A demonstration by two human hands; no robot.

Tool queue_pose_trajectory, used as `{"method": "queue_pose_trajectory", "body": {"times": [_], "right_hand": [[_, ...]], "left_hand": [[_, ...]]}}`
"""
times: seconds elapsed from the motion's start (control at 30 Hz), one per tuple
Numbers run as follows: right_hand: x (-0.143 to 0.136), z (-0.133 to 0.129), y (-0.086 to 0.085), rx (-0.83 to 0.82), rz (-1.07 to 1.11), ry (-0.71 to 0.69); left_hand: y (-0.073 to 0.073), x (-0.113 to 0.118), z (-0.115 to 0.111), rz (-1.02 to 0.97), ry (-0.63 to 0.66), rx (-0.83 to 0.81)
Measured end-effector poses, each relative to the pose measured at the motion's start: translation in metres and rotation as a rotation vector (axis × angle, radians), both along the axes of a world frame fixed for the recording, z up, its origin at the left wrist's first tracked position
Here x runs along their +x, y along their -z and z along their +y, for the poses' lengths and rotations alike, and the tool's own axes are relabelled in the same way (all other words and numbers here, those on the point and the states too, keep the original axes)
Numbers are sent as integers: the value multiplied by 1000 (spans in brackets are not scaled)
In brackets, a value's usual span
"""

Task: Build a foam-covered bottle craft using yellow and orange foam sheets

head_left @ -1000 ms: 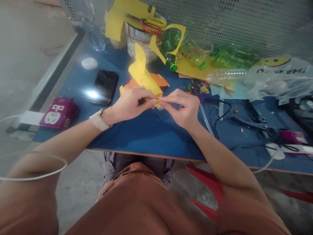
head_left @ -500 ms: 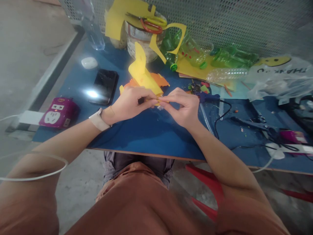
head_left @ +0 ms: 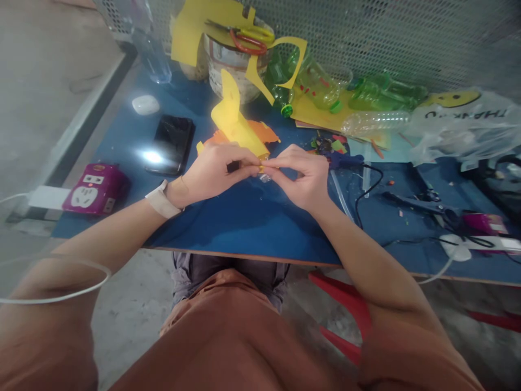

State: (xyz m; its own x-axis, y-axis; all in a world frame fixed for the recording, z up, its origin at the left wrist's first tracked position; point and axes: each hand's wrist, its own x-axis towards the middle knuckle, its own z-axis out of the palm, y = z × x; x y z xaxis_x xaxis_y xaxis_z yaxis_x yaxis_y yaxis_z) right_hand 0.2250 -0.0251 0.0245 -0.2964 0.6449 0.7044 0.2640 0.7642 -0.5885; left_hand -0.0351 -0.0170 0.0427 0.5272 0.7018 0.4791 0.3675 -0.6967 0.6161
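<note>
My two hands over the blue tabletop (head_left: 240, 228), seen from above. My left hand (head_left: 209, 171) comes in from the near left, its forearm slanting toward the far right, a pale band (head_left: 163, 201) around the wrist; my right hand (head_left: 303, 176) mirrors it from the near right. In each, index finger above and thumb below are closed in a pinch on a small yellow piece (head_left: 261, 168), the two pinches almost meeting. The piece sits between my fingertips, which cover most of it, so its full shape cannot be told. A glossy transparent scrap (head_left: 265, 177) shows just on its near side. Directly beyond lies a curled yellow paper (head_left: 236, 125), its near end close to my fingers, a narrower tongue at its far end; whether it joins the small piece I cannot tell. Orange paper (head_left: 262, 130) shows on both sides of it. A black smartphone (head_left: 175, 138) lies farther left.
</note>
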Motion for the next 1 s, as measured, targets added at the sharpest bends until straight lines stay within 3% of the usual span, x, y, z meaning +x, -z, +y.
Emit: {"method": "queue_pose_trajectory", "body": {"times": [0.57,1.0], "right_hand": [[3,-3,-5,-92,-57,12],[4,-2,-5,-62,-64,-10]], "left_hand": [[-2,0,2,18,31,-37],[-3,-2,4,60,58,11]]}}
